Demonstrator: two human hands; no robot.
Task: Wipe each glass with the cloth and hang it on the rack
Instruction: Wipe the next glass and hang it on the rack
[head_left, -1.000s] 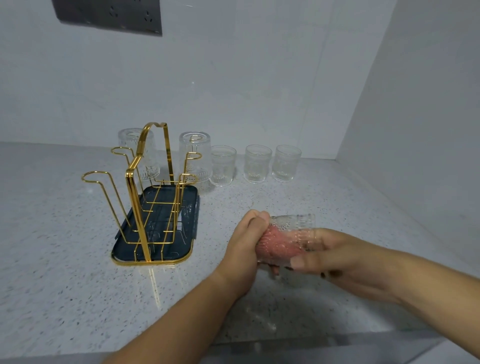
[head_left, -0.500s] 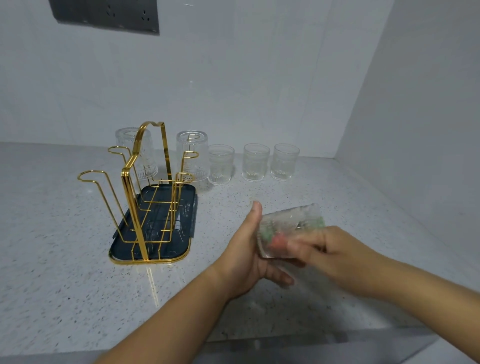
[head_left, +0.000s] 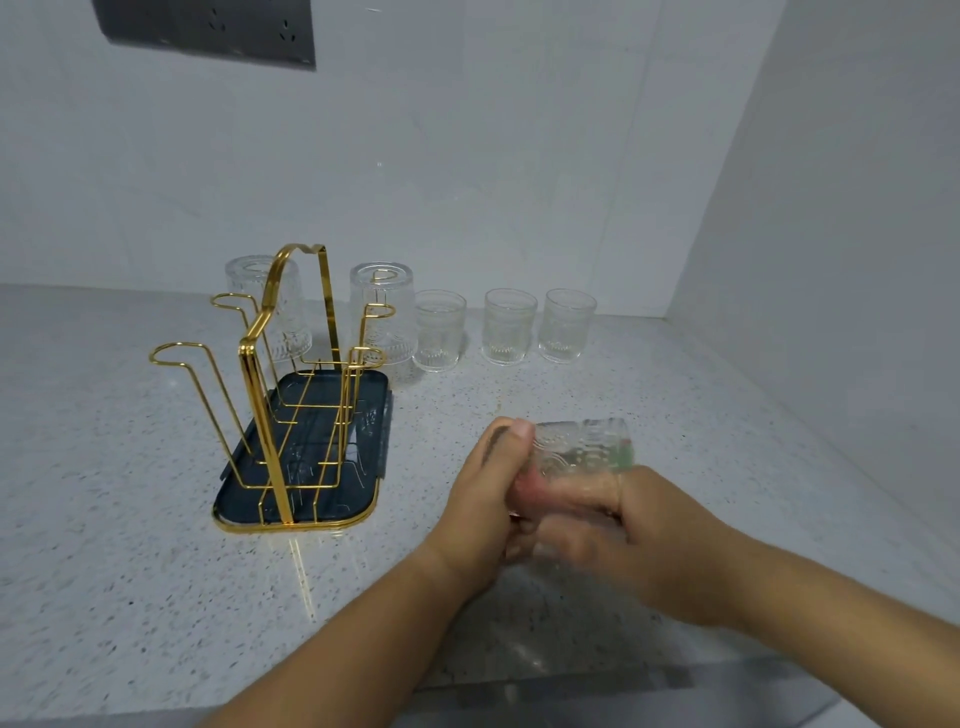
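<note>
Tabletop (head_left: 104, 519): pale grey-white, fine dark speckle. Rack (head_left: 291, 384): gold wire on dark navy tray (head_left: 244, 499) with gold rim. 5 clear glasses with embossed ribbing: 2 inverted on rack (head_left: 383, 291), 3 upright (head_left: 510, 325). Held glass (head_left: 582, 447): clear, embossed arcs; pink and green cloth (head_left: 527, 486) visible through it. Walls light grey; dark grey socket panel (head_left: 208, 28).
</note>
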